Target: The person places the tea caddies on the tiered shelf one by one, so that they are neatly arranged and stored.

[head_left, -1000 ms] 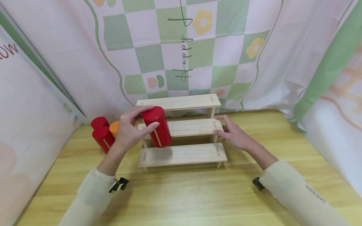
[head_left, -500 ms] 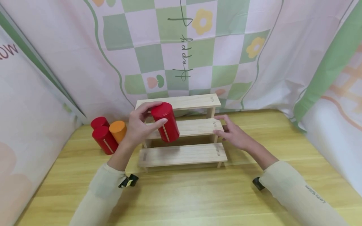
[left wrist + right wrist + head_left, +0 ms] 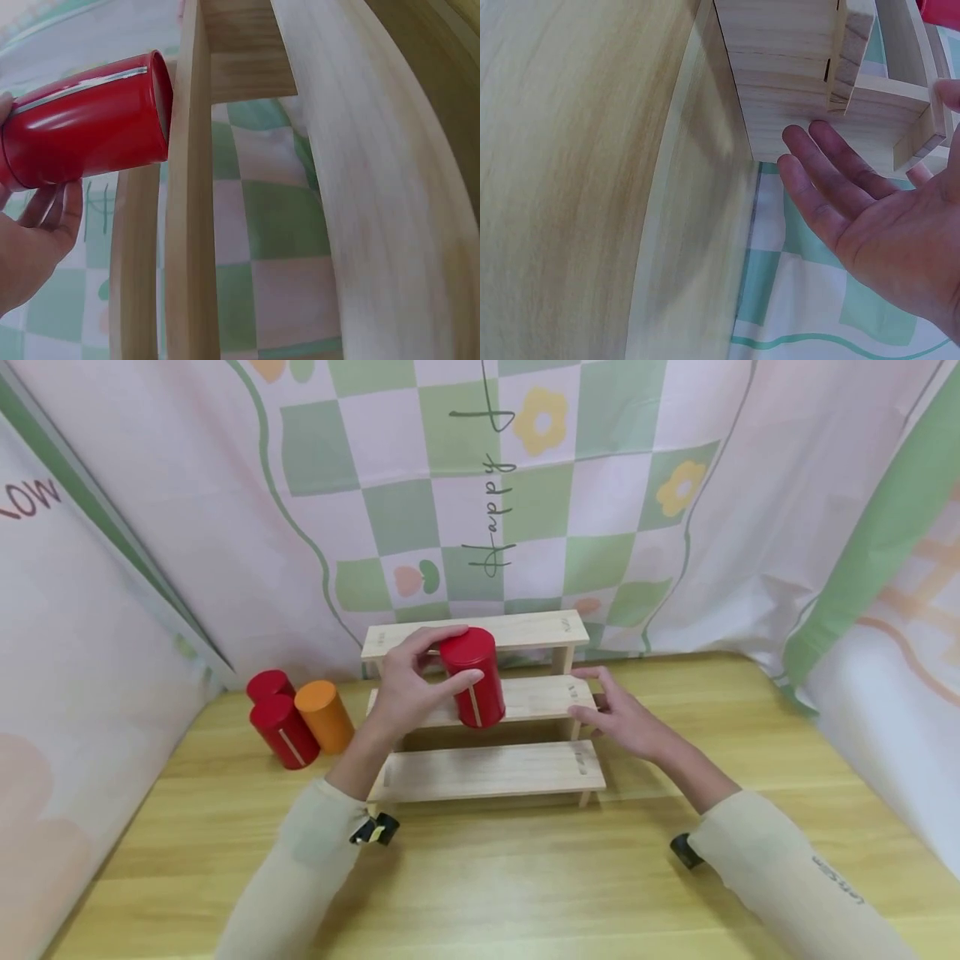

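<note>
My left hand (image 3: pixel 411 683) holds a red cylindrical canister (image 3: pixel 489 692) upright, thumb on its near side and fingers around the back near the lid. The canister is in front of the middle board of a three-step wooden shelf (image 3: pixel 538 698). In the left wrist view, the base of the red canister (image 3: pixel 94 124) is right at a board's edge. My right hand (image 3: pixel 628 720) grips the right end of the middle board, thumb at the front corner and index finger at the back. In the right wrist view, its other fingers (image 3: pixel 829 176) extend along the shelf's side panel (image 3: pixel 780 112).
Two more red canisters (image 3: pixel 288 739) and an orange canister (image 3: pixel 325 718) stand together on the wooden table (image 3: pixel 487 877), left of the shelf. A checkered curtain (image 3: pixel 457 485) hangs right behind the shelf, and white cloth (image 3: pixel 90 635) borders the left side.
My left hand has carried the red canister rightward and slightly up, from the shelf's left end toward the middle. The orange canister is now uncovered. My right hand has stayed in place.
</note>
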`<state>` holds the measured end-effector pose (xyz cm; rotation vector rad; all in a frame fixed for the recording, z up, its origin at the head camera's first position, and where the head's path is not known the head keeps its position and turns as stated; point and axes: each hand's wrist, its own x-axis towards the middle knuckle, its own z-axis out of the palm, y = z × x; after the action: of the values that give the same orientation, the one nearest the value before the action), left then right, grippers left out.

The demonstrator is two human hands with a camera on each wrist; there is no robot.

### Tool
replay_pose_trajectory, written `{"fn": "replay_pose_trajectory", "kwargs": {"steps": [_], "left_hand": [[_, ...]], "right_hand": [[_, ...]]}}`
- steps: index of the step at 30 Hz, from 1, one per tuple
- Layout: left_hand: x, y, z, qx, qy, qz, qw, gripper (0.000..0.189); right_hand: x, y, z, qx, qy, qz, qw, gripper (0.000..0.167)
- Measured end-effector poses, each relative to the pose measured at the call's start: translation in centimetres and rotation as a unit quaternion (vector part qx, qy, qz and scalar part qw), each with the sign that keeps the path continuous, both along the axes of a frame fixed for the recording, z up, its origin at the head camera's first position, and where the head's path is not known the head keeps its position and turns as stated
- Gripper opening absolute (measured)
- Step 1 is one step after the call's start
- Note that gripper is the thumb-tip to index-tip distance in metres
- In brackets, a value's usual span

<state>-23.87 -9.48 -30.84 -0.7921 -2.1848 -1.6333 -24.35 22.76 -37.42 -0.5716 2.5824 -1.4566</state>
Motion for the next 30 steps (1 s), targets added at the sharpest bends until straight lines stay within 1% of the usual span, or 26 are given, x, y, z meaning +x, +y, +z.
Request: {"fn": "replay_pose_trajectory", "kwargs": {"steps": [6, 10, 12, 19, 24, 30], "left_hand": [[-0.5, 1.6, -0.2, 0.007, -0.008, -0.016, 0.9998, 0.053], [-0.6, 2.4, -0.1, 0.012, -0.014, -0.013, 0.9998, 0.054], [-0.7, 2.8, 0.0, 0.014, -0.015, -0.016, 0.9997, 0.054], [-1.3, 4.3, 0.0, 0.033, -0.004, -0.036, 0.9988, 0.054], [-1.7, 5.1, -0.3, 0.037, 0.0, -0.03, 0.9989, 0.055], [-2.3, 6.0, -0.5, 0.026, -0.013, -0.018, 0.9994, 0.055]], "right_hand": [[0.2, -0.1, 0.1, -0.005, 0.001, 0.001, 1.0, 0.065], [0.1, -0.1, 0.1, -0.008, 0.0, 0.001, 1.0, 0.064], [0.1, -0.1, 0.1, -0.009, 0.0, -0.001, 1.0, 0.063], [0.0, -0.1, 0.2, -0.01, -0.003, -0.003, 0.9999, 0.062], [0.0, -0.3, 0.2, -0.011, -0.003, 0.001, 0.9999, 0.062], [0.0, -0.1, 0.2, -0.009, -0.006, -0.002, 0.9999, 0.063]]}}
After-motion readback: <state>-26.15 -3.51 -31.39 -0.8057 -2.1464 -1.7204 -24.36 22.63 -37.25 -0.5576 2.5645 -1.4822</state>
